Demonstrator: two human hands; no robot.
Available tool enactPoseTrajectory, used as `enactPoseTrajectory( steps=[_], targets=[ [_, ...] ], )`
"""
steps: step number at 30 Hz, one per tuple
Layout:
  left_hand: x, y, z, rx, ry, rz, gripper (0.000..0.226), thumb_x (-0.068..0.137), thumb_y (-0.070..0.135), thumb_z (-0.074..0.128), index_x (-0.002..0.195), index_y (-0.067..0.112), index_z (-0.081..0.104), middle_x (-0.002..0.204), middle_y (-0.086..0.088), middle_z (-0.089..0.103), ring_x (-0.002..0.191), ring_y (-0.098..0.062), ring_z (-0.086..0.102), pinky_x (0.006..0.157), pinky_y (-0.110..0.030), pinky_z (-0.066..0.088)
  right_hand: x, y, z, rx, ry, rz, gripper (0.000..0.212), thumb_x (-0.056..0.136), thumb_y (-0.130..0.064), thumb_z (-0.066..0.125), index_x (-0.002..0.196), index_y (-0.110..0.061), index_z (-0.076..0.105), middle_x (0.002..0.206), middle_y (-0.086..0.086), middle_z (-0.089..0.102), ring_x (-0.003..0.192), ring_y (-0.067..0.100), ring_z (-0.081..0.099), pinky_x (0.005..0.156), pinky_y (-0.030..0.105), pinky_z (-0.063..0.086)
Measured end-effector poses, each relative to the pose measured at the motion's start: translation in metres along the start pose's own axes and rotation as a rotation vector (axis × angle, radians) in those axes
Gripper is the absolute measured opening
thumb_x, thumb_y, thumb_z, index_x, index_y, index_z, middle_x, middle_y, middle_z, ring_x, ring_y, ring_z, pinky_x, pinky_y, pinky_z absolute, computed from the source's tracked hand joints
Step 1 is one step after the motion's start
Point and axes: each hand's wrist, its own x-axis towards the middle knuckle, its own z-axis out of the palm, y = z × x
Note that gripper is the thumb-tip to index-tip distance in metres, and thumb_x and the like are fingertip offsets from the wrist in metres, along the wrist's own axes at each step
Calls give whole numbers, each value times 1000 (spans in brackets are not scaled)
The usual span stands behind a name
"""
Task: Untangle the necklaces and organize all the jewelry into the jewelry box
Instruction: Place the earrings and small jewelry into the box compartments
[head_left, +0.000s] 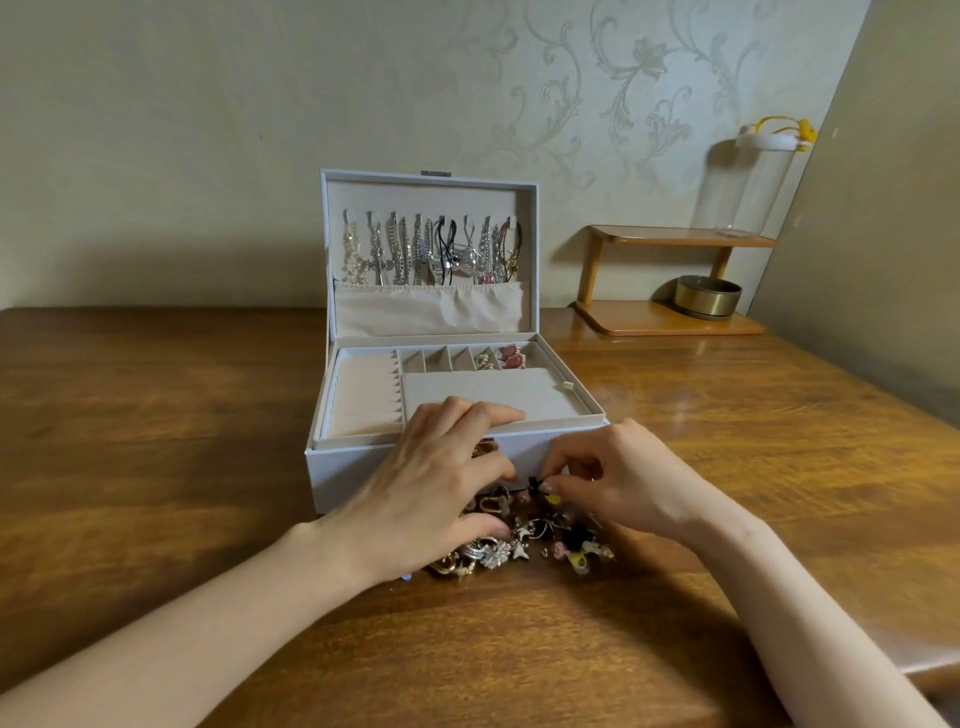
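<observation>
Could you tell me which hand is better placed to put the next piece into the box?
The right hand: it pinches a small black piece above the jewelry pile, probably ready to lift; the left hand lies across the jewelry box front edge.

Glossy wood table (208, 415) — matt cloth-lined jewelry box (363, 400), shiny metal jewelry (493, 551).

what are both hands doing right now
left hand: fingers bent over the jewelry box front edge, grip cannot be told
right hand: pinches a small black piece over the jewelry pile
</observation>
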Motion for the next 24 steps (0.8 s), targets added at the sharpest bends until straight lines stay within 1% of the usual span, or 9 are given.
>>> enactPoseTrajectory(
  steps=[3, 7, 10, 13, 15, 17, 19, 21, 24],
  targets=[
    [0, 1, 1, -24, -11, -18, 40, 67, 51, 66, 96, 23, 66, 133, -1, 49, 119, -17, 35, 97, -29, 22, -1, 2, -1, 56, 7, 9, 7, 81, -23, 67, 75, -27, 68, 63, -5, 64, 56, 8, 53, 55, 28, 42],
    [1, 5, 2, -137, 68, -83, 36, 75, 50, 58, 93, 20, 67, 131, 2, 50, 119, -14, 35, 97, -26, 23, -2, -3, -3, 224, 40, -25, 8, 84, -20, 66, 76, -22, 68, 56, -1, 62, 49, 10, 51, 53, 24, 38],
    [5, 7, 3, -164, 110, -112, 28, 77, 44, 60, 87, 19, 68, 129, 4, 51, 117, -13, 36, 97, -28, 27, -3, -10, -3, 326, 45, -78, 8, 87, -17, 65, 81, -18, 69, 54, 1, 61, 47, 9, 52, 51, 20, 38],
    [7, 9, 4, -163, 126, -104, 19, 75, 37, 62, 77, 18, 67, 124, 2, 56, 113, -13, 39, 93, -25, 27, -3, -11, -1, 310, 52, -80, 7, 88, -16, 65, 82, -16, 70, 56, 2, 62, 48, 8, 54, 52, 24, 41],
    [5, 9, 3, -168, 131, -103, 18, 76, 35, 63, 76, 18, 66, 122, 2, 57, 111, -12, 40, 92, -24, 27, -2, -7, -1, 197, 53, -45, 7, 86, -17, 67, 80, -19, 70, 56, -2, 63, 50, 8, 57, 54, 24, 45],
    [4, 7, 4, -179, 151, -107, 20, 79, 38, 60, 77, 18, 66, 120, 3, 58, 111, -12, 41, 92, -26, 30, 0, -2, -3, 54, 31, 4, 9, 83, -19, 69, 76, -26, 70, 56, -9, 62, 53, 8, 57, 61, 30, 51],
    [4, 5, 4, -181, 177, -111, 28, 83, 43, 53, 77, 19, 66, 119, 5, 58, 110, -13, 43, 92, -29, 33, -1, 2, -5, -9, -7, 55, 9, 81, -21, 72, 78, -30, 72, 54, -15, 60, 53, 5, 55, 66, 31, 53],
    [4, 3, 5, -177, 202, -122, 33, 84, 46, 49, 77, 18, 66, 117, 6, 58, 108, -13, 45, 91, -31, 35, -2, 4, -9, 4, -7, 71, 11, 80, -20, 73, 83, -31, 71, 48, -19, 56, 48, 4, 53, 62, 29, 51],
    [4, 1, 5, -192, 236, -148, 36, 85, 45, 48, 78, 16, 67, 115, 7, 58, 107, -14, 46, 89, -34, 40, -8, 5, -19, 196, -109, 61, 12, 82, -12, 70, 85, -24, 70, 46, -7, 55, 41, 5, 48, 50, 18, 39]
  ],
)
